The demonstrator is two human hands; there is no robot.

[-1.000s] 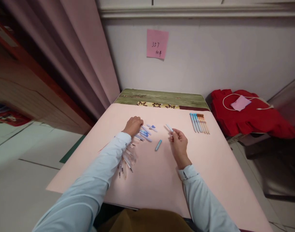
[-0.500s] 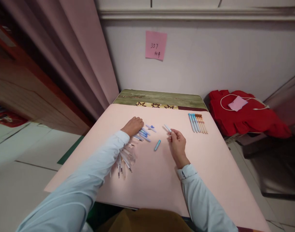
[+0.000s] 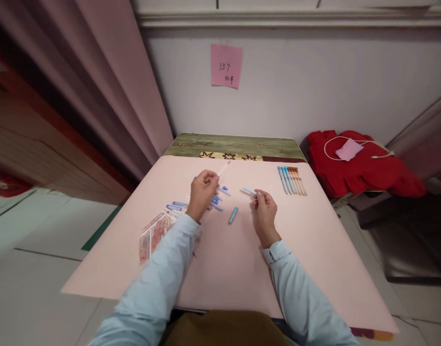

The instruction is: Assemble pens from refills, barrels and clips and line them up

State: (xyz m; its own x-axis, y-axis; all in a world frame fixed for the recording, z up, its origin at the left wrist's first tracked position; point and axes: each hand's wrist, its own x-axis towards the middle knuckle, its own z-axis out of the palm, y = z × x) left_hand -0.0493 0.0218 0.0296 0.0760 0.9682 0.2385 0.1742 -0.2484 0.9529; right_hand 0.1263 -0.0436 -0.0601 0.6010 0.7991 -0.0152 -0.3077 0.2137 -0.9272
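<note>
Pinched in my left hand [image 3: 203,191] is a thin whitish pen refill [image 3: 223,168], its far end pointing up and right. My right hand [image 3: 265,214] is closed on a light blue pen barrel [image 3: 248,191], which points left toward the other hand. Between and below the hands lies a short teal pen part [image 3: 233,215]. Several blue pen parts [image 3: 216,205] are scattered beside and partly beneath my left hand. Next to my left forearm is a clear pack with a reddish pattern [image 3: 153,239]; the sleeve covers part of it.
A row of several blue and brown pens [image 3: 292,180] lies at the table's [image 3: 242,269] far right. Beyond the right edge is a red cloth [image 3: 357,168] with a white cable and a pink note. A pink note [image 3: 226,66] hangs on the wall.
My left hand has risen from the pile and moved nearer my right hand, now with a refill in it. The light blue barrel in my right hand has turned more level.
</note>
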